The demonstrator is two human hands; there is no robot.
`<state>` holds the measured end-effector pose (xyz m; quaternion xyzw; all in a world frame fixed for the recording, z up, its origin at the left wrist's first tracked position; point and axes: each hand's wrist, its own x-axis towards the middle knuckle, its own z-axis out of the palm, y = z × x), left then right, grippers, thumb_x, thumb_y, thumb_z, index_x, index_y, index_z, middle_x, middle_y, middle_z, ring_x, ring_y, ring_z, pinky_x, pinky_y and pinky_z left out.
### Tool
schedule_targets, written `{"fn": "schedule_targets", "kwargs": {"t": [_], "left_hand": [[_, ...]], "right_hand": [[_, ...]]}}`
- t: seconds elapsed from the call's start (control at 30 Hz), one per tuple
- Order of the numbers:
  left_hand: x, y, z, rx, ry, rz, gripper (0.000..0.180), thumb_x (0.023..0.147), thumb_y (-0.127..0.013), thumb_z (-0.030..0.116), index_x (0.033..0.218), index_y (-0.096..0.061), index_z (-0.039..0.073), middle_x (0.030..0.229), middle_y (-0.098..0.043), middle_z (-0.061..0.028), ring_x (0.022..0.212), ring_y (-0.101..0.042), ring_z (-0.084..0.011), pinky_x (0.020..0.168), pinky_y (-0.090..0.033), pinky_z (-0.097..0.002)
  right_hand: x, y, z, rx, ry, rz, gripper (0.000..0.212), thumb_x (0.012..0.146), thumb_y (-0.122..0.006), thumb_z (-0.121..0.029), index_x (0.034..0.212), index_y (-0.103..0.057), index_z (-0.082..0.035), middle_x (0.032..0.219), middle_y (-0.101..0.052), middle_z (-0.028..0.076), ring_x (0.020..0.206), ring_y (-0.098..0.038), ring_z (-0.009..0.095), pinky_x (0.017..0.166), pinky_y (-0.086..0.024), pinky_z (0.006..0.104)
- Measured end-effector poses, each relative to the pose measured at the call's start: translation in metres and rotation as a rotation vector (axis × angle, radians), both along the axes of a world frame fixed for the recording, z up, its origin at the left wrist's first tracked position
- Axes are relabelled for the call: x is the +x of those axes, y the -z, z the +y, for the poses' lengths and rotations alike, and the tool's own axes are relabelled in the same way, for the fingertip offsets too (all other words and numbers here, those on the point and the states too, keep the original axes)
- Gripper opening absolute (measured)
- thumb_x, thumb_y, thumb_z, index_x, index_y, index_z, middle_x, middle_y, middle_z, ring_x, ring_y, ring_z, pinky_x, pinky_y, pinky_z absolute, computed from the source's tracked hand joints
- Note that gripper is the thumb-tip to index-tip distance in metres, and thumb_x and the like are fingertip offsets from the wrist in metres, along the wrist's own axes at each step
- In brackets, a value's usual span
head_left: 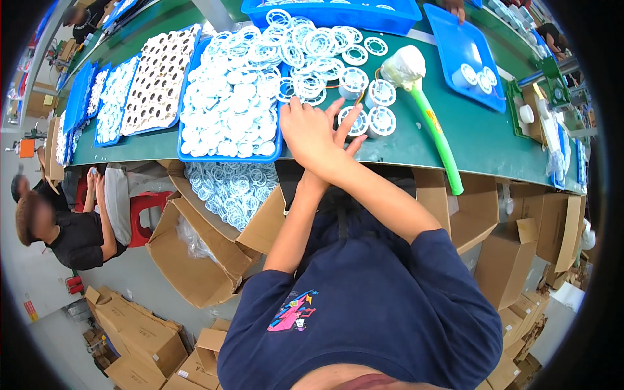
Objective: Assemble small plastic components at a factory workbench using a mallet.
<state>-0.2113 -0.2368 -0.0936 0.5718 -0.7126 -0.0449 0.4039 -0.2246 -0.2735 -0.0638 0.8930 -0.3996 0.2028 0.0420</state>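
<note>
My forearms cross over the bench's near edge, the right one on top. My right hand is at the left, beside the tray's right edge, its fingers curled down by the pile of white slotted rings; what they hold, if anything, is hidden. Reaching out from under it, my left hand has its fingers spread at a white round cylinder with a slotted ring face. Similar cylinders stand close together around it. Thin coloured wires show beside the fingers. A mallet with a green handle and wrapped white head lies to the right.
A blue tray heaped with white discs stands left, beside a tray of holed white parts. Another person's hand touches a blue tray at far right. Cardboard boxes stand under the bench. Another person sits at left.
</note>
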Motion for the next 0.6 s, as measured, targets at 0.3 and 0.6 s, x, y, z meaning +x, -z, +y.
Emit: {"fn": "schedule_targets", "kwargs": {"t": [0.3,0.6], "left_hand": [[0.009,0.009,0.004,-0.037,0.065,-0.033,0.069,0.086,-0.081,0.034,0.148,-0.058,0.013,0.151,-0.055,-0.0064,0.126,-0.054,-0.0312,0.111,-0.04,-0.0451],[0.014,-0.009,0.003,0.076,0.201,0.192,0.067,0.078,-0.084,0.019,0.138,-0.059,0.001,0.14,-0.057,-0.0166,0.121,-0.055,-0.0378,0.104,-0.047,-0.0453]], "right_hand": [[0.007,0.001,0.0,0.002,-0.01,0.111,0.021,0.074,-0.073,-0.009,0.092,-0.068,0.002,0.089,-0.065,0.015,0.079,-0.072,0.025,0.057,-0.059,0.0358],[-0.131,-0.063,0.02,0.609,0.056,-0.687,0.024,0.097,-0.066,-0.002,0.12,-0.068,0.001,0.105,-0.067,0.012,0.092,-0.07,0.024,0.081,-0.059,0.035]]}}
